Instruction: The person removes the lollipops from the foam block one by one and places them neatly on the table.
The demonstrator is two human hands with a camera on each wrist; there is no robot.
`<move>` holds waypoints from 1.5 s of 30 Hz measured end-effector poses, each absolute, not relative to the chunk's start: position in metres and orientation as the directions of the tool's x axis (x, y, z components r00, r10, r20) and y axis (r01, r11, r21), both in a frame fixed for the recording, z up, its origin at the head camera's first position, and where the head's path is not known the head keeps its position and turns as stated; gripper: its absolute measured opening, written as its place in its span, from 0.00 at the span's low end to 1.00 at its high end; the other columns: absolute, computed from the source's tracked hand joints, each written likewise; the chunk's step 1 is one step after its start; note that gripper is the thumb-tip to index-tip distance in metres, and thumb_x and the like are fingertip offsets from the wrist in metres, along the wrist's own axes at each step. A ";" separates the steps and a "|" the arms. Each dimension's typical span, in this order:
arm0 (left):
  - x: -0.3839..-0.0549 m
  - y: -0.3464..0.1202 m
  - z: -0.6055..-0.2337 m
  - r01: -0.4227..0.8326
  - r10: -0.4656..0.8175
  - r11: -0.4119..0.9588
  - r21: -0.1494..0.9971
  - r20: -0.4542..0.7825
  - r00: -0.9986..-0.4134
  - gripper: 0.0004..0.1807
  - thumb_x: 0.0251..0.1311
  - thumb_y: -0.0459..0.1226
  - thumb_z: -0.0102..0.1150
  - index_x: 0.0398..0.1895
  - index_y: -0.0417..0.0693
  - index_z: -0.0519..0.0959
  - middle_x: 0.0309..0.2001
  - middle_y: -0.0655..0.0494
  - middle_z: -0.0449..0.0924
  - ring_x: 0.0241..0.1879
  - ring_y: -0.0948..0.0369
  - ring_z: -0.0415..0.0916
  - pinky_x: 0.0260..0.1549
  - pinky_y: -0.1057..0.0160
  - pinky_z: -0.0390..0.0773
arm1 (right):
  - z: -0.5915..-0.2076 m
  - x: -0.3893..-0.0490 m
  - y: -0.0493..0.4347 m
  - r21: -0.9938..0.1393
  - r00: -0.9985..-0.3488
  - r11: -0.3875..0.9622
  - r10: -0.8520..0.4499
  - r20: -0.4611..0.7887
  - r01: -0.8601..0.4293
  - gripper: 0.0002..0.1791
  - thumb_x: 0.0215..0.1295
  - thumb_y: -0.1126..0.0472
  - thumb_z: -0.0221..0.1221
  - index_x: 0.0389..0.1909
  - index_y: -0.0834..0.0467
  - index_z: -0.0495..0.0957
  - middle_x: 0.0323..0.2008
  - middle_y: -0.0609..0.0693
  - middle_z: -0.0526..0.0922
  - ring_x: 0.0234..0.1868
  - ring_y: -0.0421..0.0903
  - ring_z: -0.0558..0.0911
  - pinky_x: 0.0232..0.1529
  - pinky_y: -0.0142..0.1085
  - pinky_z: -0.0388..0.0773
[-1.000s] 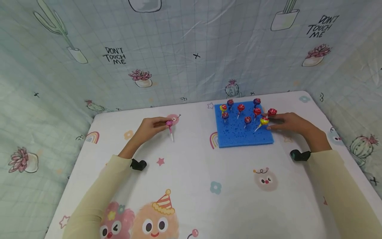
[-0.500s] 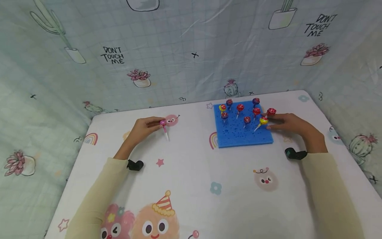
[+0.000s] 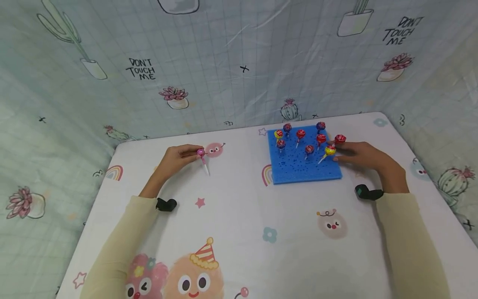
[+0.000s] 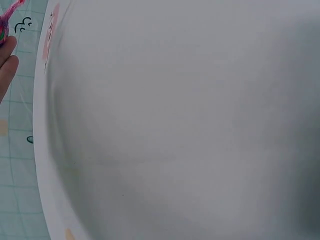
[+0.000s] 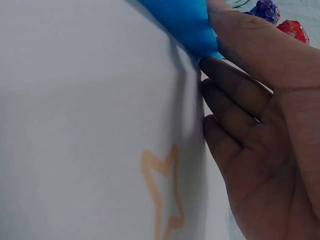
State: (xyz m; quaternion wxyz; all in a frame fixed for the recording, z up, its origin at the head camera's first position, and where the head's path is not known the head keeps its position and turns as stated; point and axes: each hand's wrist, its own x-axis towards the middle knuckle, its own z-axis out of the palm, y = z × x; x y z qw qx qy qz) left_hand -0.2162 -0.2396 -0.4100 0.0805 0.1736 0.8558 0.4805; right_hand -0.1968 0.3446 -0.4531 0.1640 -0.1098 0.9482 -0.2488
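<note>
My left hand [image 3: 179, 159] pinches a pink lollipop [image 3: 201, 153] by its wrapped head, its white stick slanting down over the white table. In the left wrist view only a few fingertips [image 4: 7, 65] and part of the pink lollipop [image 4: 4, 25] show. To the right lies a blue foam board [image 3: 298, 172] with several lollipops stuck in it, among them a tilted yellow one [image 3: 330, 150] and a red one [image 3: 340, 138] at the right edge. My right hand [image 3: 364, 156] grips the board's right edge; in the right wrist view the board's blue corner [image 5: 185, 25] sits between thumb and fingers.
The white table [image 3: 239, 207] bears printed cartoon faces, stars and flowers. Behind it and at the sides hangs a pale green printed cloth [image 3: 239, 95]. A black wrist device [image 3: 166, 205] is on the left wrist, another [image 3: 368, 192] on the right.
My left hand has moved left with the pink lollipop, away from the foam board. The right hand stays at the board's right edge.
</note>
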 end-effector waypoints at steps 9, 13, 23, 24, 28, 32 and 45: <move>-0.235 -0.253 -0.429 0.217 0.387 0.534 0.817 -0.008 -0.922 0.19 0.66 0.30 0.65 0.60 0.38 0.81 0.56 0.41 0.83 0.52 0.61 0.85 0.48 0.75 0.80 | -0.447 -0.193 0.342 -0.423 -0.918 0.885 -0.315 -0.240 -0.193 0.39 0.72 0.45 0.61 0.69 0.72 0.67 0.67 0.73 0.69 0.69 0.75 0.64 0.65 0.68 0.64; -0.239 -0.258 -0.434 0.229 0.391 0.540 0.810 -0.001 -0.920 0.18 0.66 0.31 0.66 0.59 0.41 0.82 0.56 0.43 0.84 0.52 0.59 0.85 0.48 0.75 0.80 | -0.445 -0.194 0.341 -0.418 -0.915 0.882 -0.332 -0.229 -0.216 0.38 0.72 0.46 0.61 0.69 0.73 0.67 0.66 0.73 0.70 0.68 0.74 0.65 0.65 0.67 0.65; -0.240 -0.261 -0.436 0.237 0.429 0.511 0.826 -0.006 -0.903 0.18 0.66 0.33 0.66 0.59 0.43 0.83 0.56 0.46 0.84 0.52 0.63 0.84 0.49 0.73 0.81 | -0.447 -0.196 0.341 -0.409 -0.921 0.887 -0.322 -0.219 -0.213 0.41 0.71 0.45 0.62 0.73 0.68 0.63 0.67 0.73 0.69 0.69 0.74 0.64 0.66 0.68 0.64; -0.241 -0.261 -0.436 0.237 0.433 0.512 0.825 -0.010 -0.901 0.18 0.66 0.33 0.66 0.59 0.43 0.83 0.56 0.46 0.84 0.52 0.63 0.84 0.49 0.73 0.80 | -0.447 -0.196 0.341 -0.406 -0.922 0.889 -0.321 -0.218 -0.213 0.41 0.71 0.45 0.62 0.73 0.69 0.63 0.67 0.73 0.69 0.69 0.74 0.64 0.65 0.68 0.64; -0.242 -0.261 -0.437 0.247 0.452 0.531 0.810 -0.025 -0.891 0.19 0.67 0.32 0.65 0.60 0.40 0.81 0.57 0.43 0.83 0.54 0.59 0.84 0.48 0.75 0.80 | -0.447 -0.196 0.341 -0.409 -0.922 0.889 -0.318 -0.223 -0.207 0.41 0.71 0.45 0.61 0.74 0.67 0.63 0.68 0.73 0.68 0.70 0.74 0.64 0.66 0.68 0.63; -0.245 -0.261 -0.438 0.232 0.462 0.543 0.807 -0.057 -0.885 0.19 0.67 0.31 0.64 0.61 0.40 0.81 0.59 0.43 0.82 0.55 0.54 0.83 0.47 0.75 0.80 | -0.447 -0.196 0.340 -0.425 -0.920 0.883 -0.318 -0.227 -0.200 0.41 0.71 0.45 0.61 0.75 0.64 0.62 0.70 0.72 0.66 0.71 0.74 0.62 0.67 0.68 0.62; -0.259 -0.261 -0.446 0.287 0.508 0.575 0.766 -0.060 -0.859 0.18 0.66 0.35 0.66 0.58 0.47 0.84 0.57 0.50 0.83 0.54 0.57 0.83 0.53 0.68 0.81 | -0.447 -0.197 0.337 -0.376 -0.924 0.896 -0.328 -0.199 -0.237 0.37 0.70 0.49 0.63 0.69 0.71 0.68 0.64 0.73 0.73 0.66 0.74 0.69 0.62 0.66 0.69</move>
